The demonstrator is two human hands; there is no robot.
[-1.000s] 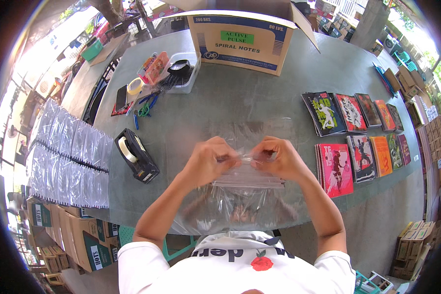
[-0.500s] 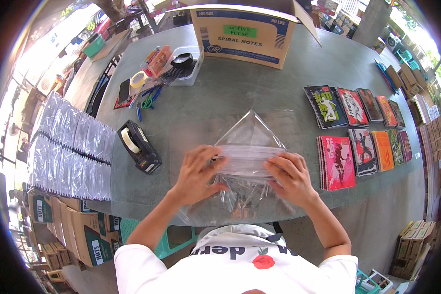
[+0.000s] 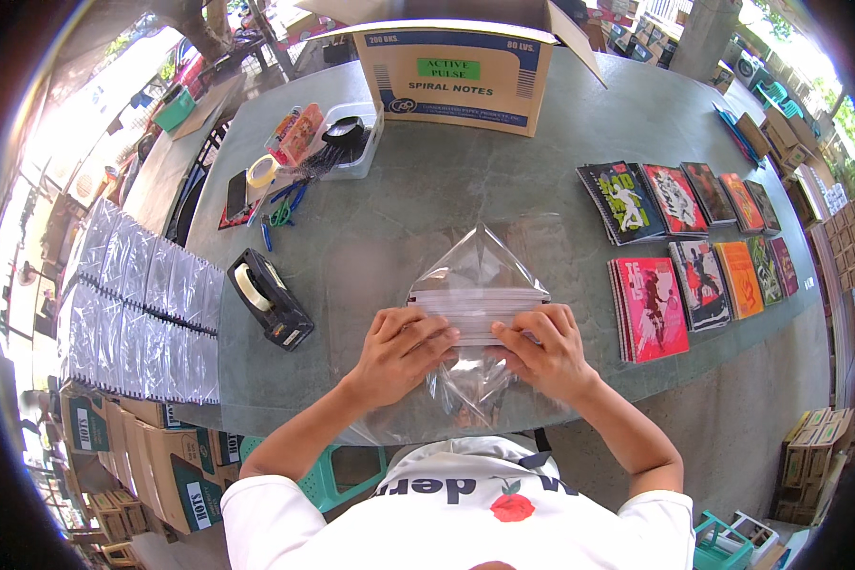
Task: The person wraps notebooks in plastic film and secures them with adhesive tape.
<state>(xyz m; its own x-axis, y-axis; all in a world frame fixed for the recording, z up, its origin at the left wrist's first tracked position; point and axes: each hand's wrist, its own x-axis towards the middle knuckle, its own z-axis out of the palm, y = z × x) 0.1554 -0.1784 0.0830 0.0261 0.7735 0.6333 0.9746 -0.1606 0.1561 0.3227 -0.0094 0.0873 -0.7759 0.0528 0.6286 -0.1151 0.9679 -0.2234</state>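
In front of me a stack of notebooks (image 3: pixel 478 309) with white page edges showing lies on a clear plastic sheet (image 3: pixel 479 258). The film rises into a pointed fold beyond the stack, and another shiny fold lies on its near side. My left hand (image 3: pixel 407 353) bends its fingers over the left part of the stack's near side, pressing film against it. On the right part my right hand (image 3: pixel 543 350) does the same, fingers curled and thumb tucked below. Both thumbs' grip on the film is partly hidden.
A black tape dispenser (image 3: pixel 270 298) stands left, near wrapped notebook stacks (image 3: pixel 142 304). Behind it are scissors (image 3: pixel 283 209), a phone (image 3: pixel 237 194) and a plastic bin (image 3: pixel 363 161). Spiral notebooks (image 3: pixel 651 309) lie in rows at right. A cardboard box (image 3: pixel 456 81) stands at the back.
Both hands have come closer together and slid from the stack's ends onto its near side. The film on the near side is now drawn into a narrower pointed fold.
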